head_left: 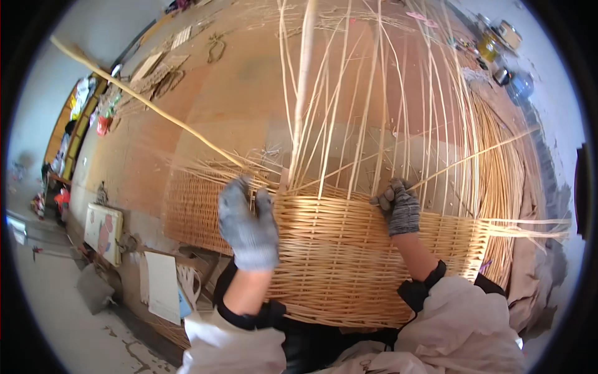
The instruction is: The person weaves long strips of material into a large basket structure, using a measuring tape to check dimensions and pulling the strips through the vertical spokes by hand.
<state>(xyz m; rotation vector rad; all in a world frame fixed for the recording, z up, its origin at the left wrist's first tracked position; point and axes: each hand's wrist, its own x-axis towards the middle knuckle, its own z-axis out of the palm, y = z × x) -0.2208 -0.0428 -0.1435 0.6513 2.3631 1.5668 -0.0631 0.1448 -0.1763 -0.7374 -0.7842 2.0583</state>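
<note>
A woven wicker panel lies across my lap, with pale upright rods rising from its upper edge. My left hand, in a grey knit glove, is at the panel's upper left, thumb and fingers apart. A long thick rod slants from the far left down to just behind those fingertips; whether they touch it is hard to see. My right hand, also gloved, is closed at the upper edge on a thin wicker rod that sticks out to the right.
A bundle of loose rods lies on the right beside the wall. More woven wicker extends at left. A white board and a box-like picture panel are at lower left. Jars and a blue jug stand far right.
</note>
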